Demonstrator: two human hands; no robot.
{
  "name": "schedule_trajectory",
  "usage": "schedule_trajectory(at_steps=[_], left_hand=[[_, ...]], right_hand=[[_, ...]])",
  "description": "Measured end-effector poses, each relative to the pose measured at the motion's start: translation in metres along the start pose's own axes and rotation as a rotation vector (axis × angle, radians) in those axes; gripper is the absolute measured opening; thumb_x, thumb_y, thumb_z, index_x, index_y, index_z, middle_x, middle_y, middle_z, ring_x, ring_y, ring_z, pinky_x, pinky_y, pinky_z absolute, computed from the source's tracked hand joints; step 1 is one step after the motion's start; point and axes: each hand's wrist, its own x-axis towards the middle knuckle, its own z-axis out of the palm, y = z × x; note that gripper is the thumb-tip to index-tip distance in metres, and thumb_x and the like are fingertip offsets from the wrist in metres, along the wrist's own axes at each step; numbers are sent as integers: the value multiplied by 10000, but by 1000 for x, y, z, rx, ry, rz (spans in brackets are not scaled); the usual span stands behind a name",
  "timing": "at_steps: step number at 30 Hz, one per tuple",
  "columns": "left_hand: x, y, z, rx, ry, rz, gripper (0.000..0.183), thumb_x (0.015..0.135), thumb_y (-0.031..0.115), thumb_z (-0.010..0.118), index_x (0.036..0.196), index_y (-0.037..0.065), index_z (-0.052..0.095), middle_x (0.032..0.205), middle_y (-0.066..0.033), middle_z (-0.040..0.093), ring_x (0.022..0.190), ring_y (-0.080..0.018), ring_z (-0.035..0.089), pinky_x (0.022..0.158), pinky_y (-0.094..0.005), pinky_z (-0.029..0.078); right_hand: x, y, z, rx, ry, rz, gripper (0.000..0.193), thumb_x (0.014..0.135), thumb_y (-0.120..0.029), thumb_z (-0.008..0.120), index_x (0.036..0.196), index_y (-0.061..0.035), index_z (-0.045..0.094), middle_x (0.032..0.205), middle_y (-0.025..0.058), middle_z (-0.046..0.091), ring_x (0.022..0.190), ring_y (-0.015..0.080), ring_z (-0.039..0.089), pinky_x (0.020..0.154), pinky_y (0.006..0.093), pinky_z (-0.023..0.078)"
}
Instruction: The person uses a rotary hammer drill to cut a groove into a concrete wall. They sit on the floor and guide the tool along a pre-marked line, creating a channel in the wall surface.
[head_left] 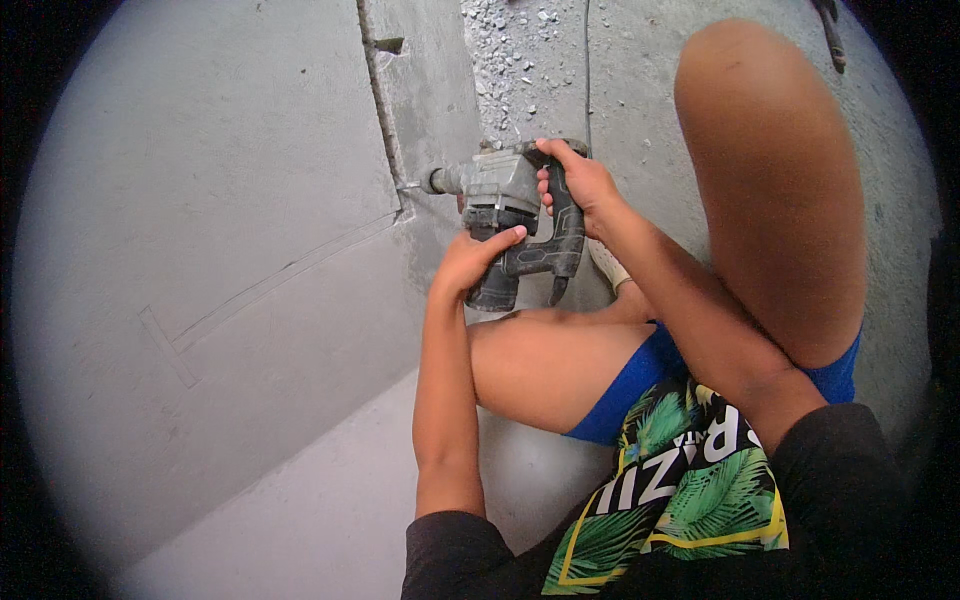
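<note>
A grey and black rotary hammer [500, 185] lies level between my two hands, its bit pointing left at the grey wall [220, 170]. My right hand [580, 185] is wrapped round its black rear handle, the thumb over the top. Round the black motor housing, my left hand [478, 258] grips from below and the side, its thumb lying across the front. The bit's tip meets the wall by the lower end of a narrow cut groove [384, 110]. From there, thin pencil lines [285, 270] run down and left across the wall.
Broken rubble [510, 65] is scattered over the concrete floor beyond the hammer. A dark cable [587, 70] runs away across it. My bent knee [765, 90] rises on the right. A dark tool [832, 35] lies at the far right.
</note>
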Motion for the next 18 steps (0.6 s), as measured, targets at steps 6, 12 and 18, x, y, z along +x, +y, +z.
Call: schedule_trajectory(at_steps=[6,12,18], left_hand=[[-3,5,1,52,12,-42,518,793,387,824,1087,-22,706,1008,-103,719,863,-186,670,775,-325,534],[-2,4,9,-11,20,-49,523,786,392,828,1087,-19,706,1010,-104,719,858,-186,671,765,-324,534],[-4,9,9,36,21,-45,554,781,405,830,1087,-39,703,994,-120,725,849,-192,681,762,-325,537]], right_hand=[[4,0,-7,-21,-19,-7,399,835,-443,729,841,-57,627,685,40,618,507,134,564,480,288,483],[13,-1,-13,-31,-51,-17,388,844,-440,722,840,-64,626,670,34,620,502,134,571,476,290,494],[11,-1,-14,-16,-52,-17,386,844,-444,724,848,-69,631,665,33,619,506,134,572,482,291,500]])
